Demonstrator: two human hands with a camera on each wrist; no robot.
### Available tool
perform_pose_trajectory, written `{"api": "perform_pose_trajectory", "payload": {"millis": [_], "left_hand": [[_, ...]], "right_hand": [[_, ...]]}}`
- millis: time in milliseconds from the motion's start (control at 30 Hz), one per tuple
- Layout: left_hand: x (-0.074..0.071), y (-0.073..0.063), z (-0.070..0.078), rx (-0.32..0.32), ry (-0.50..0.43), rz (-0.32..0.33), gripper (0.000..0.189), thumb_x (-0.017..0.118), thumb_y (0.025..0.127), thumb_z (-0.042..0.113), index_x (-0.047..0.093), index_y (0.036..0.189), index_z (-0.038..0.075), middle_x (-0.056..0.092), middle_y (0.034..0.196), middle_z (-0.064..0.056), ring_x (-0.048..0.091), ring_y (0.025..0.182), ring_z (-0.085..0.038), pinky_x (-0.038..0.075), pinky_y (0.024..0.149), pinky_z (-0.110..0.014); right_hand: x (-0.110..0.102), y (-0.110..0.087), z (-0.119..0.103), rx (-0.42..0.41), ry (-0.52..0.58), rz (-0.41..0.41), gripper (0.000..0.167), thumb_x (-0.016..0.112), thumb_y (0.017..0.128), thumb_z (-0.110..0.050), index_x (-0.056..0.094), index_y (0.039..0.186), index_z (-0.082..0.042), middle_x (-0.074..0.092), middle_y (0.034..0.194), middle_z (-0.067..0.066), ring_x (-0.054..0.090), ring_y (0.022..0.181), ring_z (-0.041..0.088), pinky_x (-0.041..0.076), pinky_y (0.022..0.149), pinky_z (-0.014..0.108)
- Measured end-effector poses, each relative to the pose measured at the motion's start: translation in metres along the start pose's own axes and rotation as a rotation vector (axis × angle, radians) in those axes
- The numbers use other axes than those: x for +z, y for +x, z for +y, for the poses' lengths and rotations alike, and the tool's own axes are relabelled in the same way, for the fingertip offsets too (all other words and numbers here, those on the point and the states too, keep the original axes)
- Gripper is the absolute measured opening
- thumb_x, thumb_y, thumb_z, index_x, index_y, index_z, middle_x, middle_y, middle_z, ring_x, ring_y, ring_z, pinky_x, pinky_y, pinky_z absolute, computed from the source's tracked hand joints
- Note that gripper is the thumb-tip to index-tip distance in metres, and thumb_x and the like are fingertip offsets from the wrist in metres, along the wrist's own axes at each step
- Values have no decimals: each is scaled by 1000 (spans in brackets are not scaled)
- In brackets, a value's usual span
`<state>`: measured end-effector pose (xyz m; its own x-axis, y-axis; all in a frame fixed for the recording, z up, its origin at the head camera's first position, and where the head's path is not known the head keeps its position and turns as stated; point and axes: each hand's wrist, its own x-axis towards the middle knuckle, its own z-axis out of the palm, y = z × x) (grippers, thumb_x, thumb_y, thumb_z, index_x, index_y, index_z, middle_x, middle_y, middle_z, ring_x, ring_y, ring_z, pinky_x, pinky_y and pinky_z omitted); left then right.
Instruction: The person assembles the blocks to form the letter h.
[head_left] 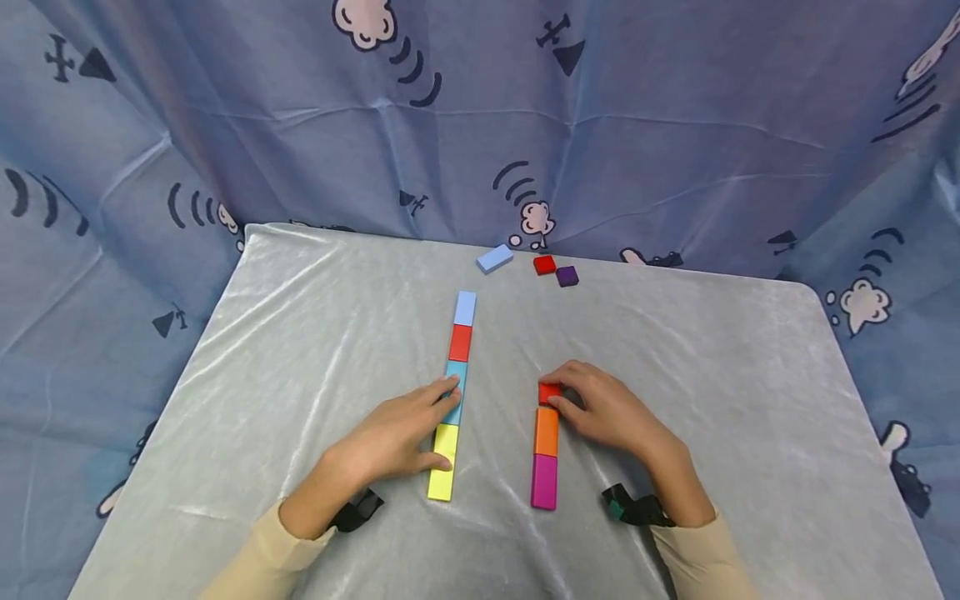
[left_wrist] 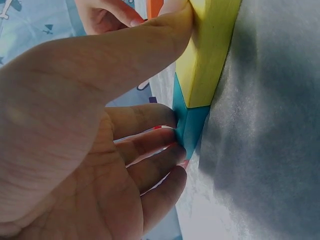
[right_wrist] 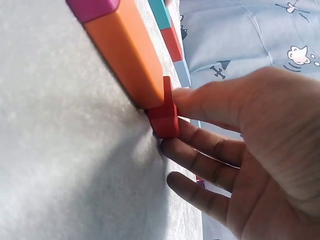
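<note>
My left hand rests against a straight row of blocks, its thumb on the yellow block and its fingertips touching the teal block. Beyond the teal one, the row continues with a red block and a light blue block. With thumb and fingers my right hand pinches a small red block at the far end of a second, shorter row. The orange block comes right after it, and the magenta block forms the near end.
Near the back edge of the cloth-covered table lie a loose light blue block, a red block and a purple block. A blue patterned curtain hangs behind the table and along its sides.
</note>
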<state>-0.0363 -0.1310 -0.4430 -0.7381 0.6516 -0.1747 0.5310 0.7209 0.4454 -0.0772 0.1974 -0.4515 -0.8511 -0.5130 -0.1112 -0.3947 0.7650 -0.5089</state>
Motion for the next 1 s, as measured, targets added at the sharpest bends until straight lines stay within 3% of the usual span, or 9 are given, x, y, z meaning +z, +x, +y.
{"api": "perform_pose_trajectory", "payload": {"millis": [233,1000], "left_hand": [[-3,-2,-1,-25,-1,-15,92,89,87,35,45,158,-3,37,171,-16,42,157,-34,47,121,-48],[-2,-1,0,-22,-35,-32,92,87,88,34,42,160,-2,35,172,-16,40,159,-33,46,123,-47]], "right_hand": [[1,3,-3,-25,-2,15,29,71,99,-9,74,128,-7,74,118,8,68,107,23,59,101,51],[1,-2,-3,-40,6,24,29,73,97,-8,76,126,-6,75,115,6,69,104,21,61,98,49]]}}
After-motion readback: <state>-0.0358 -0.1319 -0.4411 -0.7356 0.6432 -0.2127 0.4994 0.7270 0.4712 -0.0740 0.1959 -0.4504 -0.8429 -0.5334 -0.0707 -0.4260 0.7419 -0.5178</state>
